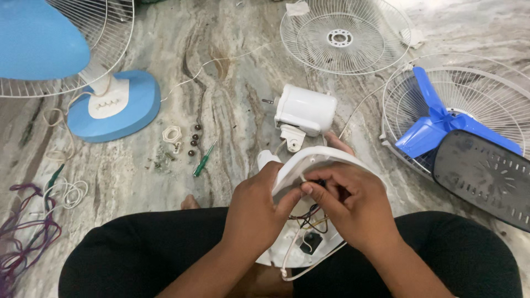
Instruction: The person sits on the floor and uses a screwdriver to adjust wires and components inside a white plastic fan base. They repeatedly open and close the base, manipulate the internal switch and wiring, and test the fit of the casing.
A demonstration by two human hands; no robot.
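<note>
— Sitting cross-legged on the veined marble floor, is the person holding something in the lap?

— Yes. Both hands are gripping a white moulded plastic fan base shell, which is resting tilted over the black-clad legs, near the bottom centre of the view. The left hand is wrapping its fingers round the shell's left edge, thumb pressing across the rim. The right hand is curling in from the right, fingertips pinching closed at something small and dark inside the shell; what exactly is being pinched, I cannot tell.

— What is showing inside it?

— Thin black, red and yellow wires are hanging below the fingers, and a white cord is looping out at the near edge.

— And beyond the hands?

— A white cylindrical fan motor housing is lying just beyond the shell. Farther off, a white round wire fan guard is lying flat. At the right, a blue three-blade plastic propeller is sitting in a second guard, with a dark grey slotted cover overlapping it.

— And at the left?

— A blue and white fan stand base is standing at the far left, and a green-handled screwdriver is lying beside small dark round knobs and loose screws. Purple and white wires are coiling at the near left.
</note>
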